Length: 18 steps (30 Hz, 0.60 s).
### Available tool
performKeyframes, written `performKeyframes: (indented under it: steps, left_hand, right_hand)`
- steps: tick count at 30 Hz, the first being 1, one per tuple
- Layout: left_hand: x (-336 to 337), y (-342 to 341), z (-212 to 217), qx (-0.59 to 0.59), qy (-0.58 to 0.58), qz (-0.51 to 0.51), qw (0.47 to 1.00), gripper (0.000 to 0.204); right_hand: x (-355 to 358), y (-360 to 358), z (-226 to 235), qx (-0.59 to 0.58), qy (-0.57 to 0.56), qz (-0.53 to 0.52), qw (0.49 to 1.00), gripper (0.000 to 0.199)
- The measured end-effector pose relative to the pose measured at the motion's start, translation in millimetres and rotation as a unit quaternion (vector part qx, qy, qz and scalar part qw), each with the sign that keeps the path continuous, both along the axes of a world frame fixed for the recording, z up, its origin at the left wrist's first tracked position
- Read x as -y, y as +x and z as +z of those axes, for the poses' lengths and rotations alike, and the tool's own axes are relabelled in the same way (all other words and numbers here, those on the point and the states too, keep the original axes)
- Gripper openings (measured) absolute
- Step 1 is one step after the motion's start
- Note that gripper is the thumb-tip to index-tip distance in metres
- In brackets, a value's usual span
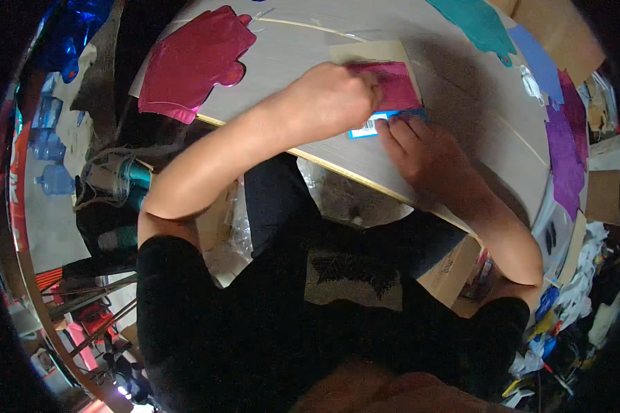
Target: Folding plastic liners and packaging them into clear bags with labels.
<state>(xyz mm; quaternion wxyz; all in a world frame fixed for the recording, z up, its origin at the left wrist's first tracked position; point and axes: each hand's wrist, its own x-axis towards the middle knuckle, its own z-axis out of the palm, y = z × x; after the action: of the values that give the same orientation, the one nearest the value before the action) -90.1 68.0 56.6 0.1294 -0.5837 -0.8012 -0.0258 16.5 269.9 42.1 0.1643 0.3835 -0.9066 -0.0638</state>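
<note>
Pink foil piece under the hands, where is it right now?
Head view, upper centre: the pink foil piece lies on a tan card on the table, between left hand and right hand.

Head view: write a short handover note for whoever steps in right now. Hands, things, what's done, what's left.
Left hand: closed on the top of a folded pink foil piece lying on a tan card.
Right hand: fingertips pressing the piece's lower edge, by a blue-and-white label.
All sit on the grey table.
Done: flat foil shapes lie around, one magenta shape at left, teal, blue and purple ones along the right rim.
Left: the pink piece is not yet released.
</note>
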Motion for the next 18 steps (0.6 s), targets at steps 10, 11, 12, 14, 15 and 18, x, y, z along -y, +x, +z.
performKeyframes:
  steps: [10, 11, 12, 14, 15, 18]
  left_hand:
    - [12, -13, 11, 0.107, 0.042, -0.042, 0.993, 0.015]
    - [15, -11, 8, 0.128, 0.053, -0.007, 0.990, 0.014]
    - [18, -7, 5, 0.148, 0.064, 0.027, 0.987, 0.014]
    - [21, 2, -5, 0.148, 0.072, 0.048, 0.985, 0.013]
    - [23, 3, -9, 0.151, 0.102, 0.051, 0.982, 0.013]
    - [26, 10, -13, 0.145, 0.161, 0.053, 0.975, 0.012]
  right_hand:
    - [-3, -9, 3, 0.022, -0.026, -0.029, 0.999, 0.041]
    - [-2, -9, 4, 0.026, -0.019, -0.032, 0.999, 0.041]
    - [0, -9, 6, 0.029, -0.011, -0.035, 0.999, 0.041]
    - [3, -7, 8, 0.021, -0.004, -0.039, 0.999, 0.040]
    - [3, -6, 8, 0.016, 0.005, -0.042, 0.999, 0.040]
    - [5, -7, 6, 0.007, -0.008, -0.036, 0.999, 0.039]
